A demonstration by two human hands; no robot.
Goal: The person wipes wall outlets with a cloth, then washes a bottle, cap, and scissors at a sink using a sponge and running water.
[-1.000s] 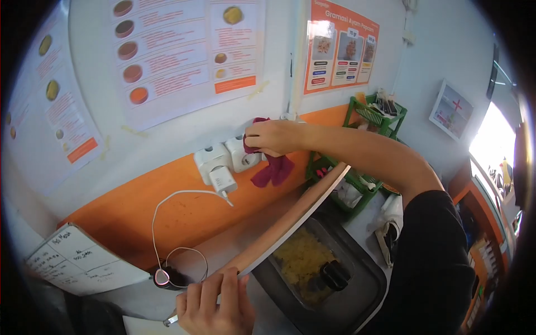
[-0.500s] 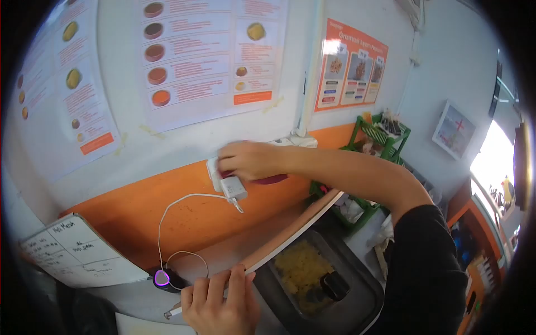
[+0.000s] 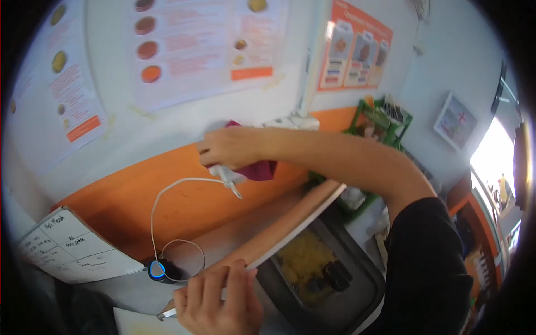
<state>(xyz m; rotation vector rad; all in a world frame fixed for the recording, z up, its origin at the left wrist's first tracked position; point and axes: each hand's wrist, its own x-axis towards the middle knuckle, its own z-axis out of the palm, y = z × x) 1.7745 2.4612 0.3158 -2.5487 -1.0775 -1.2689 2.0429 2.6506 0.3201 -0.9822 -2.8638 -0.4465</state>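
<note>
My right hand is closed on a dark red cloth at the wall sockets, over the white charger plug. A white cable runs from the plug down to a small black device with a blue light ring. My left hand is wrapped round the near end of a long board with a white edge. Under that hand a metal-tipped object sticks out; the rest of it is hidden.
Right of the board is a dark container with yellowish food under a clear lid. A whiteboard leans at the left. A green rack stands in the back corner. Posters hang on the wall.
My right hand has moved left along the sockets with the cloth, from the middle sockets to the charger plug. My left hand keeps its hold. The device's ring light turned from whitish to purple to blue.
</note>
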